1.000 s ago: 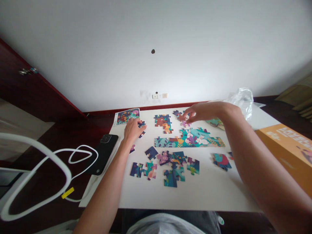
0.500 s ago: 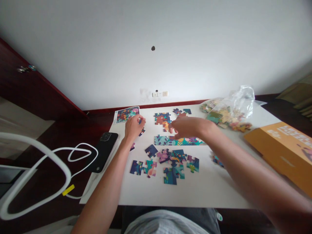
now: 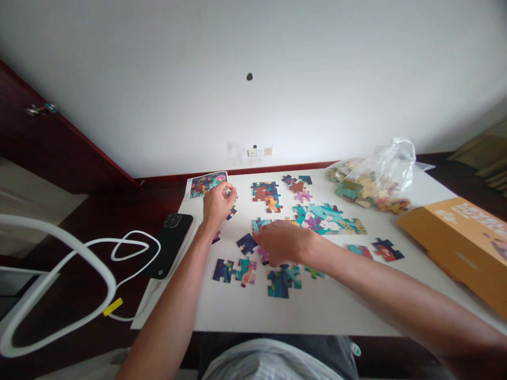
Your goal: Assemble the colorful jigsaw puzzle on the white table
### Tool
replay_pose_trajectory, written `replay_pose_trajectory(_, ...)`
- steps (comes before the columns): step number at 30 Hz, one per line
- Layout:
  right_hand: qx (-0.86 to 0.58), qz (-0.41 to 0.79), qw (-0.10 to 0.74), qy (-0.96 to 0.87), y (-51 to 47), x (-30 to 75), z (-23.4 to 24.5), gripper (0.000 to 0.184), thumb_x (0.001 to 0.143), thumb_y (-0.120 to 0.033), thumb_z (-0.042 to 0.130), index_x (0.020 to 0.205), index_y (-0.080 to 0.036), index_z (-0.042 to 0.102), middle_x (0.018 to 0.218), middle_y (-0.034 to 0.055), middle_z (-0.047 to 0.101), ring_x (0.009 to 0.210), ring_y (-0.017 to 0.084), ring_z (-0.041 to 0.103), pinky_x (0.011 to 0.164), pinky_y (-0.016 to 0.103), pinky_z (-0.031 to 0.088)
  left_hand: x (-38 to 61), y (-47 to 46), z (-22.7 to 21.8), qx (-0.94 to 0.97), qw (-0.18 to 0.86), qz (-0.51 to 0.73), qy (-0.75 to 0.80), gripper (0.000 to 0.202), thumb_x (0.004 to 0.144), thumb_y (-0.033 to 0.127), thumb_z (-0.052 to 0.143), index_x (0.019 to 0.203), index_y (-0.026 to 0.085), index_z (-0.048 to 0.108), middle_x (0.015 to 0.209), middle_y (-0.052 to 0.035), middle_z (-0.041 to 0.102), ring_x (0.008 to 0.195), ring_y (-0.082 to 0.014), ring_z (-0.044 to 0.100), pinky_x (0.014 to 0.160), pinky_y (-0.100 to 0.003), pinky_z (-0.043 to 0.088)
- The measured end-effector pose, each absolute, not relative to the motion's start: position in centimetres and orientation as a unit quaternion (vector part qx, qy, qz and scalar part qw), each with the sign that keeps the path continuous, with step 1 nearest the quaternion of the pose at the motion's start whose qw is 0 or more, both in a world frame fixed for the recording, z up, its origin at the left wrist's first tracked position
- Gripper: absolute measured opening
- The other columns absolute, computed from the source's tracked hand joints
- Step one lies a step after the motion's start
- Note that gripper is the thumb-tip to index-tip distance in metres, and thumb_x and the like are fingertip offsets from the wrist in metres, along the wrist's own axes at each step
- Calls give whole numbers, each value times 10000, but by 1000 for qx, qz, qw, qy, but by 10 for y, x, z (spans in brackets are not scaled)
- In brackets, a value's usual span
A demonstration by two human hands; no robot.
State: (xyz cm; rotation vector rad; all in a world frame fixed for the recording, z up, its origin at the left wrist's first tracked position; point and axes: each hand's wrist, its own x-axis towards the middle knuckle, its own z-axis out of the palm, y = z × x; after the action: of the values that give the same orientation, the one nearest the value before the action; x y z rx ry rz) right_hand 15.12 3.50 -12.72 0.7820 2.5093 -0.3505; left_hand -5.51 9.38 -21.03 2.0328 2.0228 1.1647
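Colourful jigsaw pieces lie spread on a white table (image 3: 336, 311). My left hand (image 3: 216, 205) is at the far left of the table, fingers pinched on a small puzzle piece beside a reference picture card (image 3: 206, 184). My right hand (image 3: 279, 243) lies palm down over the loose pieces in the middle, fingers curled onto a purple piece (image 3: 263, 255). Just behind it is the joined strip with white rabbits (image 3: 325, 220). A small joined block (image 3: 266, 194) sits farther back.
A black phone (image 3: 168, 244) and a white cable (image 3: 130, 248) lie left of the table. A clear plastic bag of pieces (image 3: 370, 184) sits at the back right, and an orange cardboard box (image 3: 463, 237) at the right edge. Loose pieces (image 3: 386, 249) lie nearby.
My right hand has come back from the far pieces toward me and to the left, down onto the middle cluster. My left hand has lifted slightly with its piece.
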Motion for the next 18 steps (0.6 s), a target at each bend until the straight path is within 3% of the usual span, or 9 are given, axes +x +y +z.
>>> replay_pose_trajectory(5, 267, -130, 217, 930, 50, 160, -122, 403, 813, -332, 787, 1161, -139, 722, 1079, 151, 758, 1006, 320, 725, 788, 372, 542, -59, 94, -208, 644, 6, 390, 658, 167, 907, 307, 597, 803, 202, 674, 580, 40, 489, 539, -134, 444, 600, -277, 288)
replay_pose_trajectory(11, 232, -130, 66, 962, 61, 154, -129, 403, 930, -361, 684, 1301, -206, 652, 1215, 121, 704, 1051, 282, 696, 817, 351, 517, -56, 93, -206, 651, 15, 387, 653, 165, 915, 295, 582, 803, 205, 665, 556, 50, 472, 531, -133, 437, 603, -281, 283)
replay_pose_trajectory(18, 277, -108, 102, 949, 68, 166, -124, 339, 930, -275, 662, 1258, -193, 693, 1195, 131, 726, 1120, 299, 692, 909, 379, 518, -57, 93, -206, 657, 27, 370, 656, 186, 916, 323, 562, 822, 209, 676, 579, 42, 489, 555, -140, 450, 603, -277, 286)
